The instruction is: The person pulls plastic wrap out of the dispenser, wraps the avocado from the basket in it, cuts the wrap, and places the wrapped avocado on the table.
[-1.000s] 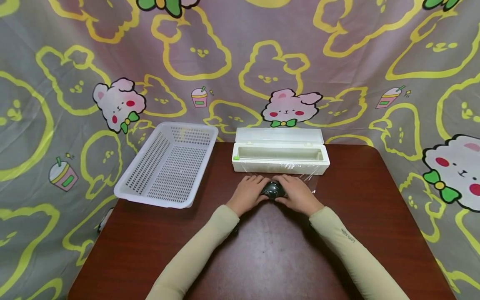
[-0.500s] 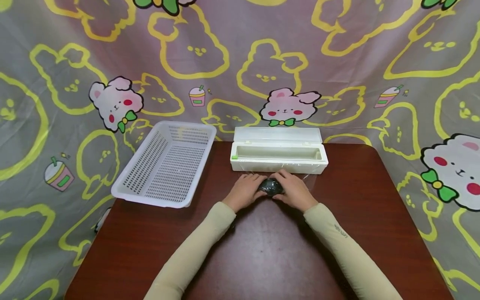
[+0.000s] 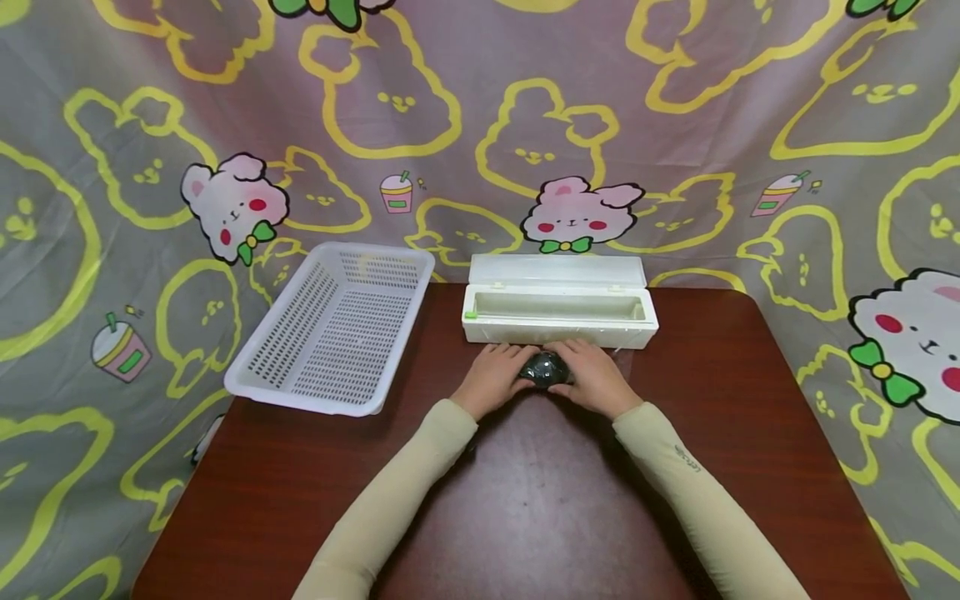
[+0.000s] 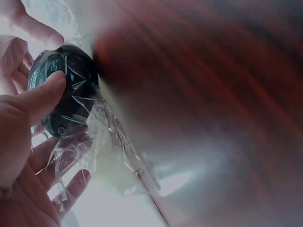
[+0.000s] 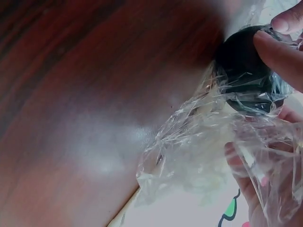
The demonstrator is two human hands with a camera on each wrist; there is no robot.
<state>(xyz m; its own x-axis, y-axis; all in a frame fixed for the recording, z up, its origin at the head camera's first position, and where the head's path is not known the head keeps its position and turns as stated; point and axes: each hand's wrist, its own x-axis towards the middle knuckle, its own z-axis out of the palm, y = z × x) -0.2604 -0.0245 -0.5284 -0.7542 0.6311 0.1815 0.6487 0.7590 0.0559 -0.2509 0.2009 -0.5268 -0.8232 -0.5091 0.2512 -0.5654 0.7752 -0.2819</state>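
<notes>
A dark green, glossy, rounded thing (image 3: 545, 369) wrapped in cling film sits between both hands, in front of the white box. My left hand (image 3: 492, 379) holds its left side, thumb (image 4: 53, 92) on the near face and fingers reaching around behind. From the right, my right hand (image 3: 594, 377) grips it, with its thumb (image 5: 278, 54) pressed on the same face. Loose, crumpled cling film (image 5: 189, 137) trails from the dark green thing near the fingers in the right wrist view. The fingers on the far side are partly hidden by it.
Behind the hands stands a long white cling film box (image 3: 562, 335), lid (image 3: 557, 272) raised and a green slider (image 3: 470, 315) at its left end. A white perforated basket (image 3: 300, 400) stands at the left. The brown table (image 3: 720, 467) meets a patterned curtain (image 3: 675, 75).
Both hands stay around the dark green thing, their fingers shifting over it. The film stretched between it and the box shows less now, and the right hand's fingers have moved slightly.
</notes>
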